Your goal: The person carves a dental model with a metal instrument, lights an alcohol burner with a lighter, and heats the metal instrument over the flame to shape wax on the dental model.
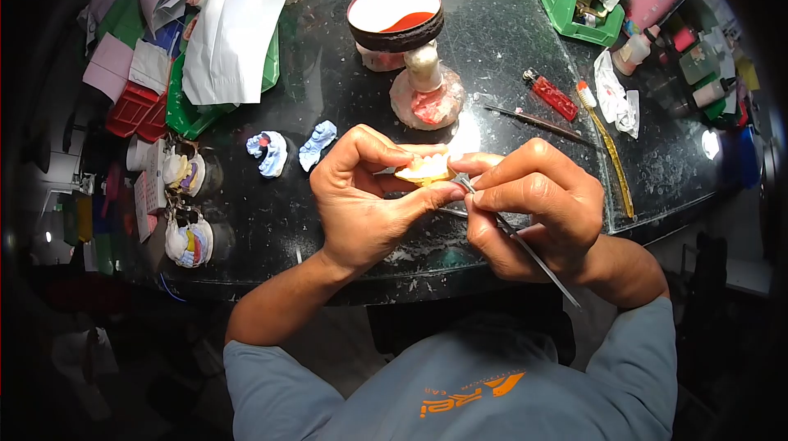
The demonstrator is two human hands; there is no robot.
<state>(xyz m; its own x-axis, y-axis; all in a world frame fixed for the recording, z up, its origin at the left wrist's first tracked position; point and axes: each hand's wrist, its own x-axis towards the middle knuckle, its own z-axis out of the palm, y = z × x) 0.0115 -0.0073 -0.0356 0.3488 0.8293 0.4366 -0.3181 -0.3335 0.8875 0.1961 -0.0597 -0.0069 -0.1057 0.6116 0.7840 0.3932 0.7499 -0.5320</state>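
Note:
Between the thumb and fingers of my left hand [361,187] is a small cream-and-yellow dental model [427,169] with teeth along its top. My right hand [542,207] is closed around a thin metal dental carving tool [538,259], its handle slanting down to the right. The tool's broader grey tip is at the model's right side; whether it touches cannot be made out. My right fingertips are close to the model too. Left of my hands, two blue dental casts [269,154] [317,146] lie on the black table [328,55].
A round dish of red material [396,10] stands on a pedestal ahead. On the right lie a red lighter [552,96], a brown-handled tool [538,123] and a yellow toothbrush [609,154]. Mounted casts [189,240] stand at left. Green bins [566,6] and papers [230,43] line the back.

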